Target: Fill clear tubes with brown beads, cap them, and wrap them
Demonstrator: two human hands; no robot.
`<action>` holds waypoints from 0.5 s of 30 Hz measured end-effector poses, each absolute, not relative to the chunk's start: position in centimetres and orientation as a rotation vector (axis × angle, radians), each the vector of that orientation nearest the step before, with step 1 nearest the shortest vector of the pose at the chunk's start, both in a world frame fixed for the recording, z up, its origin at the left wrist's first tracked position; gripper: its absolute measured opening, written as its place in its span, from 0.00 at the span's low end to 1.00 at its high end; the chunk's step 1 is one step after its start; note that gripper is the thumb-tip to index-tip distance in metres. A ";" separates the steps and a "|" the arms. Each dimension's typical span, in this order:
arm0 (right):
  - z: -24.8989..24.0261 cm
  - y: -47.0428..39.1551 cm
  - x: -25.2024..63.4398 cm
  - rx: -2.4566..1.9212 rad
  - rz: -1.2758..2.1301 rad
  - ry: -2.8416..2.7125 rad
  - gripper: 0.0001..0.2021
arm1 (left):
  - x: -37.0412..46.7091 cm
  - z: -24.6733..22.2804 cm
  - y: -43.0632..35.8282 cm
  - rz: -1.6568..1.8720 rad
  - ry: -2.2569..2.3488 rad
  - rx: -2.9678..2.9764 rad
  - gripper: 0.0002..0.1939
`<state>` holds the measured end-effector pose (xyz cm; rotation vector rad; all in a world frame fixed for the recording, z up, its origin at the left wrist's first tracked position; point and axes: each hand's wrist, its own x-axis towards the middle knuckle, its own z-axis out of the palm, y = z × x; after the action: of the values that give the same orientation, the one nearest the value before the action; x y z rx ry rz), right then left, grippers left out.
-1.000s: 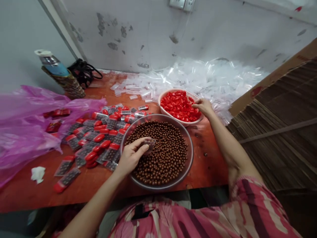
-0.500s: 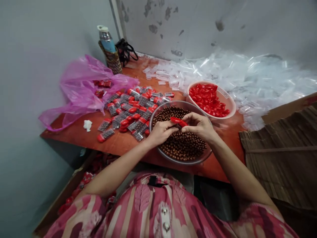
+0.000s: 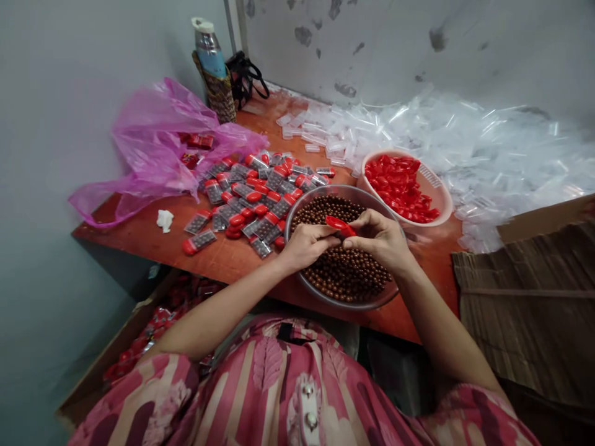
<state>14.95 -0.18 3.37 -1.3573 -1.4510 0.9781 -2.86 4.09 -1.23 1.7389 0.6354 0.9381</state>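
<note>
Both hands meet above a round bowl (image 3: pixel 351 303) of small brown balls (image 3: pixel 344 272). Between their fingertips is a red plastic cap (image 3: pixel 341 226). My left hand (image 3: pixel 309 246) pinches it from the left, and my right hand (image 3: pixel 379 238) grips its right side. Whether a clear sleeve is attached to the cap is hidden by the fingers. Left of the bowl lies a pile of ball-filled clear packs with red ends (image 3: pixel 260 198). A pink basket (image 3: pixel 445 204) holding loose red caps (image 3: pixel 402 189) stands behind the bowl, to the right.
Clear plastic sleeves (image 3: pixel 488 142) cover the back right. A pink plastic bag (image 3: pixel 153 142), a bottle (image 3: pixel 209 52) in a woven holder and a white scrap (image 3: pixel 164 220) are at left. Stacked cardboard (image 3: pixel 525 316) stands at right; a box of red packs (image 3: pixel 153 328) sits below the table's left edge.
The camera view has shifted slightly. Both hands still hold the red cap over the bowl, and the cap has turned a little between the fingers.
</note>
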 end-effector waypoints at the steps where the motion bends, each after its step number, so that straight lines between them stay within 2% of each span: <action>1: 3.4 -0.1 15.0 -1.367 1.003 -1.466 0.19 | -2.9 -1.2 4.0 0.947 0.649 1.731 0.10; 5: 3.3 -0.1 15.1 -1.396 1.058 -1.485 0.20 | -3.0 -1.2 3.8 0.955 0.669 1.721 0.10; 11: 2.9 0.0 15.3 -1.503 0.778 -1.782 0.18 | -3.0 -1.5 4.1 0.894 0.723 1.814 0.08; 15: 3.4 0.9 16.4 -1.424 0.694 -2.050 0.17 | -3.0 -1.3 4.4 0.814 0.731 1.767 0.09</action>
<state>16.41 0.87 3.38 -1.4238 -2.0503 0.6942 -3.02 4.40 -1.27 1.7670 0.7307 0.8142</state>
